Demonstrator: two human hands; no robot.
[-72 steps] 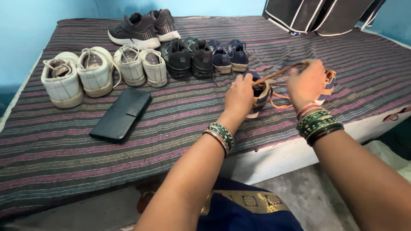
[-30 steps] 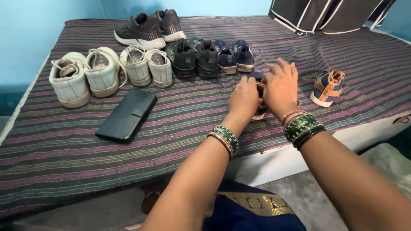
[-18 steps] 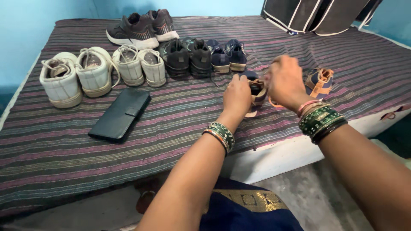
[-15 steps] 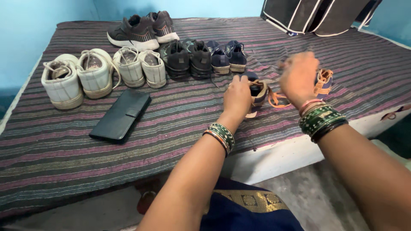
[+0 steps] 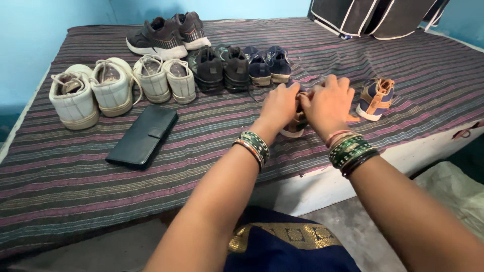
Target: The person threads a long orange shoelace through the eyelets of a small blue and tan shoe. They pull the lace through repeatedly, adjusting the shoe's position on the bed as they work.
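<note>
A small navy shoe with orange laces and a pale sole (image 5: 294,127) rests on the striped bed cover (image 5: 212,131), mostly hidden under both hands. My left hand (image 5: 279,105) grips its left side. My right hand (image 5: 328,103) presses down on its right side, fingers curled over the laces. Its partner shoe (image 5: 374,98) stands alone just to the right. Green bangles ring both wrists.
Behind the hands runs a row of shoes: white sneakers (image 5: 93,93), pale slip-ons (image 5: 164,79), dark sneakers (image 5: 222,68), small navy shoes (image 5: 269,64). Grey sneakers (image 5: 164,36) sit further back. A black wallet (image 5: 143,136) lies at the left. Dark bags (image 5: 373,17) stand far right.
My right hand, raised with the orange lace pulled up a moment ago, has come down onto the shoe beside my left hand. The view has shifted slightly.
</note>
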